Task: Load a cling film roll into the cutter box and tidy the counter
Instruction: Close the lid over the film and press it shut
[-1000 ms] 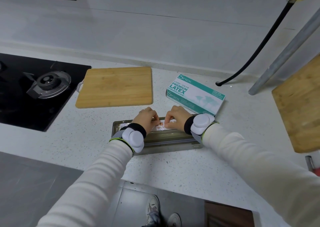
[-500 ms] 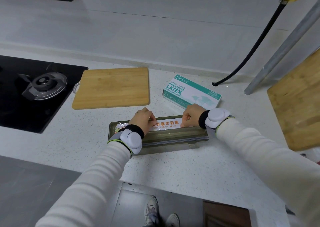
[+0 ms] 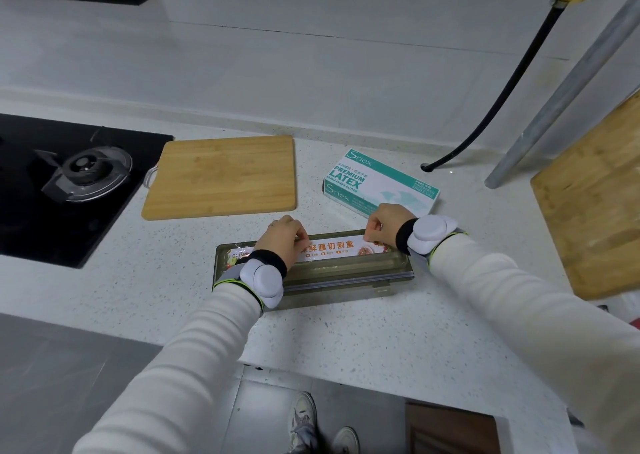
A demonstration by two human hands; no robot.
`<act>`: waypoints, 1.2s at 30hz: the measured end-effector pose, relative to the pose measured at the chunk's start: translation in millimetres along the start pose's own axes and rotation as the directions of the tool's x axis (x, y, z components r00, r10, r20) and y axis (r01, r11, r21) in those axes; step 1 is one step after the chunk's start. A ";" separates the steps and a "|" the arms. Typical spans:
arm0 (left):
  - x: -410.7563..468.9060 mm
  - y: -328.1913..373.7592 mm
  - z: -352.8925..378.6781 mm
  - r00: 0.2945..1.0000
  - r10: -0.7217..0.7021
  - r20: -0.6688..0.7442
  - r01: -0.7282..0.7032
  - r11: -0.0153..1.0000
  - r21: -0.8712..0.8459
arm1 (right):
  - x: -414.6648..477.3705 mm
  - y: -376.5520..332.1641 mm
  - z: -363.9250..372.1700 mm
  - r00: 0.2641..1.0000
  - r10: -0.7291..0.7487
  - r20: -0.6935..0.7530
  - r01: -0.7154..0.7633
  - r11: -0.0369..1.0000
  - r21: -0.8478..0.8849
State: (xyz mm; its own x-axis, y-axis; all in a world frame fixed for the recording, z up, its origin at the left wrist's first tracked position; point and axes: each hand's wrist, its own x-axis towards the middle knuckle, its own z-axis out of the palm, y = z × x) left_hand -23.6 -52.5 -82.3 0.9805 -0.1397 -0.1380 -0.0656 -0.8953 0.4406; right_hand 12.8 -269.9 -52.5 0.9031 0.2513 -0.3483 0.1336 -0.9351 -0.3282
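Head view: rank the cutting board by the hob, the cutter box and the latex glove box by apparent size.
Tied first: the cutting board and the cutter box look alike; the box is nearer the camera and partly hidden.
Smallest: the latex glove box.

The fingertips of the left hand (image 3: pixel 284 238) and the right hand (image 3: pixel 379 226) are curled down out of sight, so the grip cannot be told. The left stretch of the cling film roll (image 3: pixel 332 247) in the cutter box (image 3: pixel 346 280) is covered by the left hand and wrist. The hob (image 3: pixel 34 231) is cut off by the left edge, a wooden board (image 3: pixel 595 211) by the right edge. The small print on the glove box (image 3: pixel 381 190) cannot be read.
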 end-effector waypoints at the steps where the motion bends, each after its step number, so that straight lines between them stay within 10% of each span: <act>1: -0.2 -0.3 0.2 1.000 -0.001 -0.004 0.001 1.000 -0.001 | 0.0 -0.1 0.4 1.000 0.001 -0.009 -0.001 1.000 0.001; 36: -14.0 -11.7 -6.8 0.978 -0.131 -0.162 0.136 0.990 0.023 | -1.4 -3.8 14.0 0.971 0.061 -0.231 -0.085 0.992 -0.095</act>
State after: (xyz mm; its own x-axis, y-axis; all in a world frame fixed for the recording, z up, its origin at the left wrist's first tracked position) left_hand -35.4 -37.2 -79.6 0.9976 0.0488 -0.0492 0.0644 -0.9153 0.3976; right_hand 5.4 -263.2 -63.0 0.9793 0.1295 -0.1555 0.0948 -0.9725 -0.2129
